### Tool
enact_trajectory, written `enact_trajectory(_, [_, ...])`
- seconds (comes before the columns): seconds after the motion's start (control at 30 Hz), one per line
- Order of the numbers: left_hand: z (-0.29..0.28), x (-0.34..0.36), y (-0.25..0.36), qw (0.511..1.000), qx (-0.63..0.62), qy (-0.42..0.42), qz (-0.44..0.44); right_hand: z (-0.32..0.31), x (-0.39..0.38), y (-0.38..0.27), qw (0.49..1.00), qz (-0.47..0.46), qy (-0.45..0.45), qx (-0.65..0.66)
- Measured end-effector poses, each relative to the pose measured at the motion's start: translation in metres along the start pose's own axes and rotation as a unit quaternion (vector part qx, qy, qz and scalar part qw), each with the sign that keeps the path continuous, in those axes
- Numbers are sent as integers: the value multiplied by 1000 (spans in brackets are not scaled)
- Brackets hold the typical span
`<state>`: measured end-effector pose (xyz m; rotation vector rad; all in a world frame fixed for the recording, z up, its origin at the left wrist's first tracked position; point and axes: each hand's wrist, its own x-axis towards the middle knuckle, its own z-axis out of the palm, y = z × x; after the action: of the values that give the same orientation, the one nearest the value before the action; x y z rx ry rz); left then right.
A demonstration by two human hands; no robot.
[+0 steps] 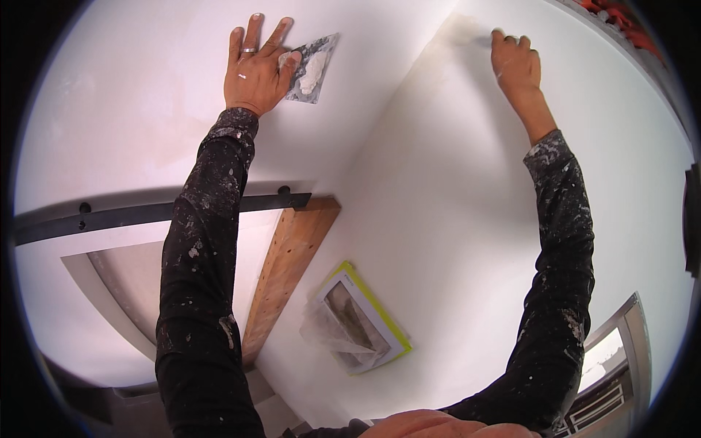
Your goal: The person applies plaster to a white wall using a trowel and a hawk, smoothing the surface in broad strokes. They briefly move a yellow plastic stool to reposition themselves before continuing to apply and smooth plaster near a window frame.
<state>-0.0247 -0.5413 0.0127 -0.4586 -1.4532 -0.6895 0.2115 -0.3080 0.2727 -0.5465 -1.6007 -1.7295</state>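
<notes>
My left hand (257, 77) is raised at the upper left with its fingers spread in front of the white wall. Its thumb lies over a flat metal filling blade (327, 51), and a lump of white filler (312, 71) sits on that blade. At the upper right my right hand (517, 64) is closed around a putty knife (479, 41). Its blade lies against a damp, cream-toned patch (456, 33) beside the corner line where two white surfaces meet. The knife's handle is mostly hidden in my fist. Both dark sleeves carry white specks.
Below my left hand a black rail (124, 217) crosses a pale sliding panel (51, 277), beside a wooden post (288, 252). A green-edged wall box (394, 332) with torn plastic film hangs low in the middle. A framed window (637, 343) is at lower right.
</notes>
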Motion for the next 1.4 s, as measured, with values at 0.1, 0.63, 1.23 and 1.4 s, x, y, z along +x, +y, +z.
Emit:
enact_trajectory(0.1, [-2, 1, -3, 999, 35, -20, -4, -8, 27, 8, 995, 22, 92, 44])
enact_trajectory(0.63, [4, -2, 0, 1000, 21, 1, 19, 90, 84, -79, 982, -73, 104, 138])
enact_trajectory(1.23, [4, -4, 6, 999, 28, -29, 7, 62, 91, -37, 993, 45, -61, 87])
enact_trajectory(1.4, [-6, 1, 9, 997, -72, 1, 2, 91, 66, -81, 980, -44, 92, 171])
